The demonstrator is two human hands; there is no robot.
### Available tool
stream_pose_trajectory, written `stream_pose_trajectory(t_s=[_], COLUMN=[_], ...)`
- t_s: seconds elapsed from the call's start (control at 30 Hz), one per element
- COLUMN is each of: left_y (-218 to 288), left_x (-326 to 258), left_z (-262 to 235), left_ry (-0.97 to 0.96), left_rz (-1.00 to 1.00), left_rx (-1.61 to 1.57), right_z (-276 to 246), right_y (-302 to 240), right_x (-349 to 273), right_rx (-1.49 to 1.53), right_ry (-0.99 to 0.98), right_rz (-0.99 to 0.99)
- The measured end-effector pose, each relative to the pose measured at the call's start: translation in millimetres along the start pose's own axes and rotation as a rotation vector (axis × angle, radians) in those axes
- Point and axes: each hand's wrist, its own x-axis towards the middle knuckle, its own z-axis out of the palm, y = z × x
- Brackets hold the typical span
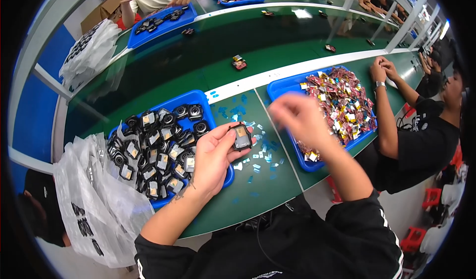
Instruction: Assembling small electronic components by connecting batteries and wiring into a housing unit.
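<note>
Near the middle of the bench, my left hand (210, 155) grips a small black device housing (241, 137) with a grey and amber window facing up. My right hand (300, 118), smeared by motion, hovers beside the left rim of a blue tray (280, 86). A heap of small red circuit boards (342, 103) with yellow and white parts fills that tray. Whether the right fingers hold anything is hidden by the blur. Left of my left hand, another blue tray (229, 178) contains many black housings (153, 150), some showing round faces.
Bits of blue and clear film (263, 155) lie between the trays. A translucent plastic bag (94, 195) hangs at the left. Beyond a white rail (277, 74), a green conveyor (198, 56) carries scattered parts (239, 63). A co-worker (416, 130) sits at right; others work across.
</note>
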Motion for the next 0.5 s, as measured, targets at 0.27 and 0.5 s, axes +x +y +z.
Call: stream_pose_trajectory(t_s=[0.27, 0.5], left_y=[6.9, 9.2], left_x=[1.9, 3.8], left_z=[1.5, -9.2], left_ry=[-0.072, -0.058], left_rz=[0.008, 0.037], left_rx=[-0.105, -0.047], right_z=[-76.0, -85.7], right_y=[72.5, 74.5], right_x=[34.0, 33.5], right_rx=[-1.104, -0.832], right_ry=[0.128, 0.16], right_rz=[-0.162, -0.093])
